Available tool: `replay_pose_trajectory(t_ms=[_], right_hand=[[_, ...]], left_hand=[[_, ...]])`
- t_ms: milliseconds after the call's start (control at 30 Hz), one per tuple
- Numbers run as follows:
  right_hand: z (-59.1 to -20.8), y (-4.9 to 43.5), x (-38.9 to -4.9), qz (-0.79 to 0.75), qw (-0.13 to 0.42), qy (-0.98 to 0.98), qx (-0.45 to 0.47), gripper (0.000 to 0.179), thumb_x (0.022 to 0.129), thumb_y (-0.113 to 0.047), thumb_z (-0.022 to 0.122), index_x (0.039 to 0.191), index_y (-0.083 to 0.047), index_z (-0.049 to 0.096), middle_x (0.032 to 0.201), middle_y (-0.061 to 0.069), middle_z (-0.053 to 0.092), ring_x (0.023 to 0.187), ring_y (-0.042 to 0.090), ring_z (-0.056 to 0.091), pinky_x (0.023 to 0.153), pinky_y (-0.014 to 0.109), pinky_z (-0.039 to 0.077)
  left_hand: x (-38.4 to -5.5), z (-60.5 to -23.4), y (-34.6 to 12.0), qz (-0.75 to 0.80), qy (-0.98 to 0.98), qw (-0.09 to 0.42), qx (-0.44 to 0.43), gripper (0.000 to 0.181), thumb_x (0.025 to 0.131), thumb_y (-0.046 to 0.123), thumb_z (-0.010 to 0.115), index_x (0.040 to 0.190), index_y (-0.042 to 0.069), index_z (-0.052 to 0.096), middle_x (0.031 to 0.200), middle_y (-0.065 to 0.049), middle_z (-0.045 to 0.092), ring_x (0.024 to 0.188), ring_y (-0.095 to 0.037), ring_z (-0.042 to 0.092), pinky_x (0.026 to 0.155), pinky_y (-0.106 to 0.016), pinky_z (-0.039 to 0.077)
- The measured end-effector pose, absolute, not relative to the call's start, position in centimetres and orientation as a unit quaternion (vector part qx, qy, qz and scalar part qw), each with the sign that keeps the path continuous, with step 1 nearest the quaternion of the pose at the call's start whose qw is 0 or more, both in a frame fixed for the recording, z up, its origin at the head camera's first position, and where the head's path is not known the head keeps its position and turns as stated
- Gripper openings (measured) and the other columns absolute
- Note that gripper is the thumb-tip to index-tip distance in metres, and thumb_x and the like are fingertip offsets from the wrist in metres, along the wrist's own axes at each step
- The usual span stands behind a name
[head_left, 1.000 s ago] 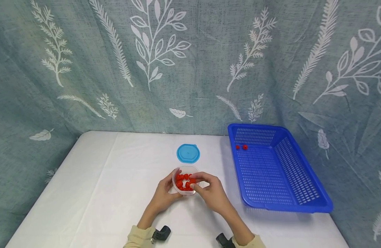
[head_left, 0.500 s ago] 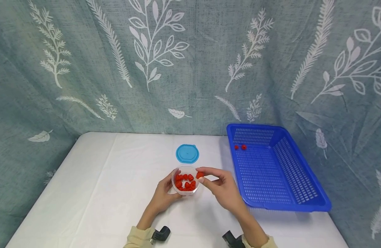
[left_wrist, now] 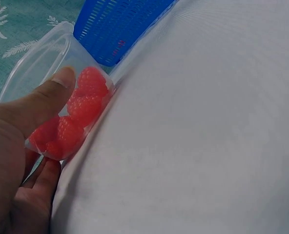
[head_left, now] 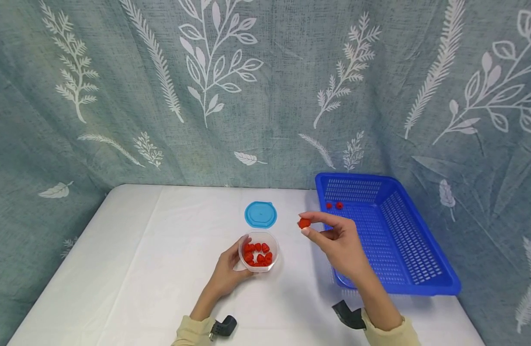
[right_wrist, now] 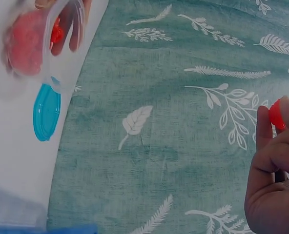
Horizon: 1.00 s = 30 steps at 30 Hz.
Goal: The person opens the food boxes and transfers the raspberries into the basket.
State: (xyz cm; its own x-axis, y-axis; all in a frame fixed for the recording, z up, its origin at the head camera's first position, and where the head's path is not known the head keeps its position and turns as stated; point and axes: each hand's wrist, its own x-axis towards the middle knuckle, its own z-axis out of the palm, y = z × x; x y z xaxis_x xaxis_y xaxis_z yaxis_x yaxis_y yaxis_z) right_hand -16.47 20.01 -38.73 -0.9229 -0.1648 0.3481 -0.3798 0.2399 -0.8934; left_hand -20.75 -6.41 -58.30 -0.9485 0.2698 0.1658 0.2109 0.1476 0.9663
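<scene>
My left hand (head_left: pixel 227 271) grips a clear plastic tub (head_left: pixel 271 239), tilted so that its opening shows in the head view. Several red raspberries (left_wrist: pixel 85 108) lie in the tub, seen through its wall in the left wrist view. Between thumb and fingertips my right hand (head_left: pixel 340 242) pinches a single raspberry (head_left: pixel 304 223), held up between the tub and the blue basket. The same raspberry (right_wrist: pixel 277 115) shows partly in the right wrist view, where the right hand's fingers (right_wrist: pixel 264 129) cover some of it.
A blue plastic basket (head_left: pixel 388 286) stands on the right of the white table (head_left: pixel 118 269), with two small red berries (head_left: pixel 339 205) in its far left corner. Behind the tub lies a round blue lid (head_left: pixel 260 215). A green leaf-patterned cloth (head_left: pixel 282 96) hangs behind the table.
My right hand has lifted a raspberry out of the tub and carried it right and away from me, toward the basket. The left hand and tub stay nearly in place.
</scene>
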Motion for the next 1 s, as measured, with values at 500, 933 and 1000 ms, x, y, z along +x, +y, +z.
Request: replay_pose_trajectory(t_ms=[500, 933, 1000], right_hand=[[-37.1, 24.8, -21.3, 0.558, 0.128, -0.804, 0.161, 0.028, 0.094, -0.007, 0.072, 0.122, -0.001, 0.072, 0.111, -0.008, 0.07, 0.054, 0.002, 0.064, 0.037, 0.026, 0.032], [-40.5, 29.7, -27.5, 0.523, 0.126, -0.834, 0.125, 0.037, 0.093, -0.014, 0.075, 0.129, -0.003, 0.069, 0.116, -0.003, 0.072, 0.042, 0.01, 0.048, 0.037, 0.036, 0.019], [-40.9, 30.1, -28.2, 0.515, 0.128, -0.839, 0.117, 0.038, 0.093, -0.015, 0.075, 0.128, -0.002, 0.069, 0.117, -0.002, 0.072, 0.042, 0.01, 0.047, 0.037, 0.035, 0.02]], left_hand=[[-20.8, -58.4, -6.5, 0.64, 0.751, 0.027, 0.16, 0.092, 0.077, 0.006, 0.087, 0.156, 0.016, 0.041, 0.155, -0.007, 0.05, 0.149, -0.026, 0.038, 0.121, -0.039, 0.033], [-21.0, -58.4, -6.6, 0.646, 0.745, 0.03, 0.165, 0.093, 0.076, 0.002, 0.086, 0.156, 0.015, 0.041, 0.154, -0.009, 0.051, 0.148, -0.027, 0.04, 0.12, -0.035, 0.034], [-21.0, -58.4, -6.6, 0.646, 0.745, 0.03, 0.165, 0.093, 0.076, 0.001, 0.086, 0.157, 0.016, 0.041, 0.154, -0.009, 0.051, 0.148, -0.026, 0.04, 0.12, -0.035, 0.034]])
